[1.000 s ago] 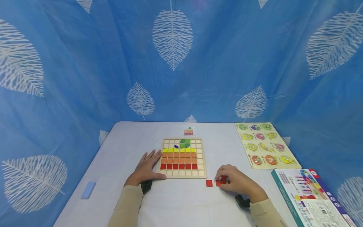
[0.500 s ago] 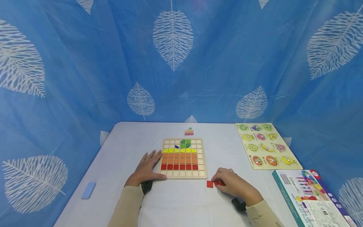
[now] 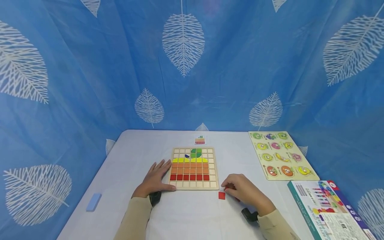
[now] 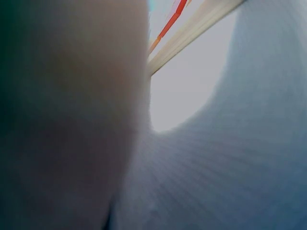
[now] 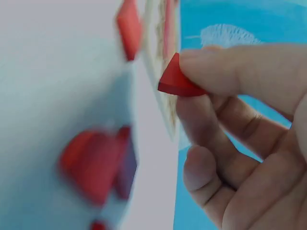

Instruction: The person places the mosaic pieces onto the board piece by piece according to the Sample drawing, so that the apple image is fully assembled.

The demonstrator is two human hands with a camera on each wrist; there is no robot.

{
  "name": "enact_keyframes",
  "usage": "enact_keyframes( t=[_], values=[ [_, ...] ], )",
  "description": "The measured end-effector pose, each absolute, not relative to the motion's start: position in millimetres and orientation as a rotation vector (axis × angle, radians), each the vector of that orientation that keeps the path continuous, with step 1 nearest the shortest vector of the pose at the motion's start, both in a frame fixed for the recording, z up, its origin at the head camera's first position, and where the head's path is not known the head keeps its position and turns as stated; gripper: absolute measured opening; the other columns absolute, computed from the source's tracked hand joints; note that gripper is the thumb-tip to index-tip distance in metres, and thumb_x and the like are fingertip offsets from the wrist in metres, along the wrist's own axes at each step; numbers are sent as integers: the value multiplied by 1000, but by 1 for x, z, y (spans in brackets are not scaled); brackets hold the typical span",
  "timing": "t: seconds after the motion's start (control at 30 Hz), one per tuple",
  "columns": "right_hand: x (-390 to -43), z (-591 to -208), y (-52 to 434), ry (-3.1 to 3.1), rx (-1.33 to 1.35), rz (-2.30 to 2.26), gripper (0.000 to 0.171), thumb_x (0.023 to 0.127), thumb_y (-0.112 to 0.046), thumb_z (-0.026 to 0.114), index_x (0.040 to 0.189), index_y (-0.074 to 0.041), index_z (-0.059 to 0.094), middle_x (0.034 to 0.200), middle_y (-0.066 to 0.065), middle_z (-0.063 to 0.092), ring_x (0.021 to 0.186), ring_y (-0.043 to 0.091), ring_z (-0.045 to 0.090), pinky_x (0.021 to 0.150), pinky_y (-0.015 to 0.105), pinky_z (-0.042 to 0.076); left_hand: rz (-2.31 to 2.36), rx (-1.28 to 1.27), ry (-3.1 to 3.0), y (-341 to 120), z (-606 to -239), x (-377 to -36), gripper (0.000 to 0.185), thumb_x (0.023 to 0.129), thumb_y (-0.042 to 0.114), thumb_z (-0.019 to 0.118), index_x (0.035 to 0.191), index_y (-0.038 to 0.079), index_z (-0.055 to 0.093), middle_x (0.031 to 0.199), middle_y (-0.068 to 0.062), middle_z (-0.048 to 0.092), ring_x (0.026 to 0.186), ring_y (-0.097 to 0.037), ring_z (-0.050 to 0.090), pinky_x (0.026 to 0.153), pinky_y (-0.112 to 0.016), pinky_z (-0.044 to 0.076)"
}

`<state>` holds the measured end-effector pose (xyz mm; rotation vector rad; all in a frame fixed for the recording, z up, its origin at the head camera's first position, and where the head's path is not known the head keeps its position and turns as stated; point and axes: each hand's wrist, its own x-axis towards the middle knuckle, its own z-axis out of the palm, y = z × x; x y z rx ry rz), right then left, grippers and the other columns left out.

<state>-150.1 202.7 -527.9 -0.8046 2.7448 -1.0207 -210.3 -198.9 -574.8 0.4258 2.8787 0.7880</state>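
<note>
The right hand [image 3: 244, 192] pinches a red tile [image 5: 175, 79] between thumb and fingertips, just off the counter [image 3: 135, 150] beside the lower right corner of the board [image 3: 194, 168]. The tile is a small, flat, bright red piece with a sharp corner and a plain matte face; the hand hides most of it, so its full outline cannot be told. A loose red square [image 3: 221, 195] lies flat on the counter just left of that hand, and the right wrist view shows more red pieces [image 5: 98, 163] blurred on the counter below the fingers.

The board is a pale wooden grid: its filled cells run in rows from red at the bottom through orange to yellow, with green and a dark blue bit on top; the bottom row and the outer cells are bare wood.

The left hand [image 3: 155, 178] lies flat with fingers spread and straight, resting on the counter against the board's left edge, holding nothing.
</note>
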Motion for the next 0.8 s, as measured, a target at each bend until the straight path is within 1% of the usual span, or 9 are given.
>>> enact_keyframes(
  t=[0.1, 0.2, 0.3, 0.4, 0.53, 0.67, 0.8],
  values=[
    [-158, -525, 190, 2739, -795, -1044, 15, 91, 1, 81, 101, -11, 80, 94, -14, 69, 82, 4, 64, 75, 29, 59, 793, 416, 2882, -199, -576, -210, 130, 60, 78, 86, 167, 22, 36, 170, -5, 31, 160, -29, 11, 126, -58, 3],
    [-165, -523, 173, 2726, -767, -1076, 17, 92, 0, 81, 102, -13, 80, 95, -14, 69, 82, 7, 63, 76, 29, 59, 794, 410, 2874, -199, -576, -210, 130, 60, 78, 85, 167, 23, 35, 171, -5, 31, 160, -29, 10, 126, -57, 2],
    [-172, -523, 155, 2703, -768, -1121, 20, 94, -1, 79, 110, -13, 81, 100, -13, 69, 84, 9, 60, 77, 28, 57, 784, 420, 2877, -199, -576, -211, 130, 60, 78, 84, 167, 23, 35, 171, -4, 30, 160, -28, 10, 126, -56, 2],
    [-179, -523, 137, 2673, -849, -1156, 24, 96, 1, 74, 116, -10, 81, 102, -8, 68, 85, 12, 58, 76, 30, 55, 778, 439, 2882, -199, -576, -211, 129, 61, 78, 84, 167, 22, 35, 170, -5, 31, 160, -28, 12, 127, -56, 3],
    [-189, -523, 115, 2628, -929, -1183, 19, 100, 1, 70, 112, -10, 80, 101, -6, 66, 88, 12, 58, 77, 32, 55, 775, 445, 2879, -198, -577, -212, 128, 62, 78, 84, 167, 21, 36, 170, -6, 31, 159, -29, 12, 127, -57, 3],
    [-197, -527, 95, 2580, -861, -1252, 14, 100, -2, 73, 108, -12, 77, 101, -10, 70, 91, 9, 64, 83, 30, 57, 763, 451, 2871, -198, -576, -212, 127, 63, 78, 84, 167, 22, 35, 171, -5, 30, 159, -28, 12, 127, -56, 2],
    [-201, -529, 71, 2561, -783, -1349, 8, 98, -6, 75, 104, -9, 77, 92, -11, 70, 83, 10, 65, 75, 29, 58, 736, 450, 2872, -202, -578, -214, 129, 63, 80, 82, 167, 23, 34, 171, -3, 29, 160, -27, 12, 127, -54, 1]
  ],
)
